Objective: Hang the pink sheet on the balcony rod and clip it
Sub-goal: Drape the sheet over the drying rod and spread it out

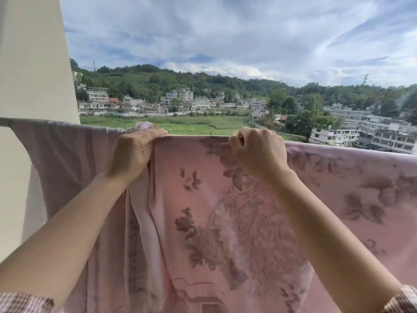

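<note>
Head view: looking out over a balcony, both bare arms reaching up and forward
Pink sheet [237, 211]: draped over the rod, hanging down toward the camera and filling most of the lower frame — floral pattern in a darker mauve
Rod [4, 121]: only a short bare grey bit shows at far left, well to the left of both hands; everything else is under fabric
Left hand [133, 152]: closed over the top fold of the sheet, fingers [155, 132] curled across the fold so the tips sit on the far side; a bunched lump of fabric pokes up just behind them
Right hand [257, 152]: balled into a fist on the same top edge, fingers [252, 134] wrapped tight around pinched cloth
Between the hands: the sheet's top edge runs pretty much taut and level from one grip to the other
Left of the left hand: the sheet is paler, with a striped border band, hanging in loose vertical folds
Right of the right hand: it carries on along the rod out past the frame edge
Wall [33, 64]: cream pillar on the left side
Sleeves: patterned cuffs just visible at the bottom corners
Beyond the fingers: green field, white houses, wooded hill, cloudy sky
</note>
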Action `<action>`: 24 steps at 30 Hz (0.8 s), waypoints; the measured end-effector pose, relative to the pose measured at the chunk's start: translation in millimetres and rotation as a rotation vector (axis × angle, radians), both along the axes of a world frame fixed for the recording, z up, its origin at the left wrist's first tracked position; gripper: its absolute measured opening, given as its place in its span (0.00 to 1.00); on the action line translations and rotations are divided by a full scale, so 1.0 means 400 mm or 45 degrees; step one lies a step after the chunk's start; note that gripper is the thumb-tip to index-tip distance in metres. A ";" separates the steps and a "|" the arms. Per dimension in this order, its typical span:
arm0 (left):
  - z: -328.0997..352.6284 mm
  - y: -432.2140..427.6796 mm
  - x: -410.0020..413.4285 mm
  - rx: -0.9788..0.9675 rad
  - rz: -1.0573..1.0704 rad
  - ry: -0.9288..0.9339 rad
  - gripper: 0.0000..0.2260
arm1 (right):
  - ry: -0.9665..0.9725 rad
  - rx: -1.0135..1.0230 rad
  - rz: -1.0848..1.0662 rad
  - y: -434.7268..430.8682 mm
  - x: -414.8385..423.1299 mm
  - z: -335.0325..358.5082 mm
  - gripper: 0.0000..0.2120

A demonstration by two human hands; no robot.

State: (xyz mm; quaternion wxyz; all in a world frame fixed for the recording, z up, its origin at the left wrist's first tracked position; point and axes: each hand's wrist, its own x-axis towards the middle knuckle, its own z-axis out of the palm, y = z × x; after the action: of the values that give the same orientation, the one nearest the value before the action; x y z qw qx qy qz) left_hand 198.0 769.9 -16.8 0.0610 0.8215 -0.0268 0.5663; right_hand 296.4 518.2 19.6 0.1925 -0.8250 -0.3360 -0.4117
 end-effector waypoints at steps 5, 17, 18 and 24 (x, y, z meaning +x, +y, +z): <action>-0.070 0.025 -0.006 0.008 -0.073 -0.146 0.12 | 0.055 0.006 0.092 0.094 -0.038 0.008 0.15; -0.090 0.411 -0.118 -1.335 0.151 -0.010 0.19 | -0.057 -0.330 0.347 0.541 -0.208 0.049 0.12; -0.084 0.426 -0.125 -1.335 0.055 0.080 0.19 | -0.039 -0.348 0.310 0.575 -0.224 0.047 0.10; -0.007 0.477 -0.143 -1.621 -0.588 0.242 0.17 | 0.073 -0.350 0.134 0.732 -0.275 0.029 0.14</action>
State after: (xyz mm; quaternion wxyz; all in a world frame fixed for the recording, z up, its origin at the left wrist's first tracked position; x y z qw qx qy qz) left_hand 140.9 960.5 -19.7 0.6537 0.6449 0.1423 0.3695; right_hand 186.2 811.0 31.0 0.1087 -0.8362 -0.4264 -0.3274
